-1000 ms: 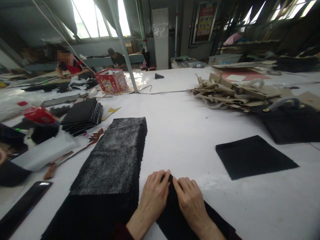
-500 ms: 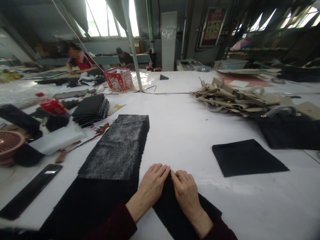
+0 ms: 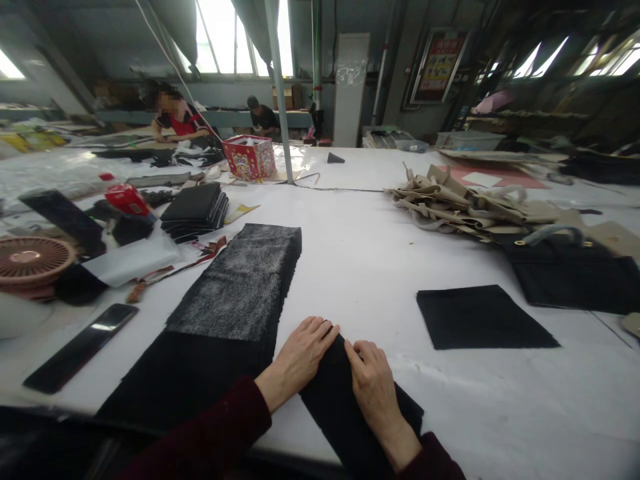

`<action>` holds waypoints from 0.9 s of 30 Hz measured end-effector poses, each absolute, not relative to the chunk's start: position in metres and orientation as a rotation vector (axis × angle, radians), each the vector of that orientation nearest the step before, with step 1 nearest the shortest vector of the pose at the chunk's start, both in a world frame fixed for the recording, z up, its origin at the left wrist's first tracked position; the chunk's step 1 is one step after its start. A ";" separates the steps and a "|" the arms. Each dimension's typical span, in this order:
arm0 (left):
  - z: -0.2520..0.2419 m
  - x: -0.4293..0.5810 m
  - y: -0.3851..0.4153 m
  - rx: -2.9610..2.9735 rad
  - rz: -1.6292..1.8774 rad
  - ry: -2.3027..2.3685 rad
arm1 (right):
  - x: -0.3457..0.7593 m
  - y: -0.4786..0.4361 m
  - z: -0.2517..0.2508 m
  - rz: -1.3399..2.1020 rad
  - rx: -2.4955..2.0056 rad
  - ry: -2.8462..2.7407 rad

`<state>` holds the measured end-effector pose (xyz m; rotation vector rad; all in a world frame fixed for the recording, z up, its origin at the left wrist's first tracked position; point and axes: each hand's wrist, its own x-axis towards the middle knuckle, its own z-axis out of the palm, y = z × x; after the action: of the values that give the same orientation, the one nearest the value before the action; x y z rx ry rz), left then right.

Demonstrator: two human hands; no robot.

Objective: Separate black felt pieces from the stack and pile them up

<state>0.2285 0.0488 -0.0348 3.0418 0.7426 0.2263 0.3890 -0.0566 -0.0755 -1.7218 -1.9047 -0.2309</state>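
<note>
A folded piece of black fabric (image 3: 327,393) lies on the white table in front of me. My left hand (image 3: 303,353) is closed over its far left corner, fingers pressed together on the edge. Along the right side of the same piece, my right hand (image 3: 373,387) grips with bent fingers, its fingertips partly hidden. A narrow strip of black cloth shows between the two hands. Left of them rises a tall stack of black fabric pieces (image 3: 195,373), its far part topped with a speckled grey layer (image 3: 235,283). A single black fabric panel (image 3: 483,317) lies flat at the right.
On the left are a phone (image 3: 83,347), a pink fan (image 3: 35,257), a red packet (image 3: 127,200) and a pile of black pieces (image 3: 193,207). Beige straps and pieces (image 3: 465,200) heap up at the right, near a black bag (image 3: 575,273). Behind a pole (image 3: 280,93), two people sit.
The view has turned slightly left. My hands are a little farther apart at the fabric's far end, so more of the black piece shows between them.
</note>
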 end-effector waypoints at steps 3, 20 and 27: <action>-0.033 0.229 0.047 3.045 0.196 0.737 | 0.391 -0.061 -0.075 -0.262 -1.728 -1.920; -0.035 0.234 0.037 3.122 0.104 0.650 | 0.401 -0.085 -0.072 -0.261 -1.795 -1.920; -0.033 0.240 0.034 3.137 0.072 0.564 | 0.405 -0.093 -0.072 -0.269 -1.818 -1.920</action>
<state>0.2404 0.0340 -0.0330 3.1369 0.5639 0.0715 0.4050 -0.0927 -0.0717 -1.8181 -1.9197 -0.2692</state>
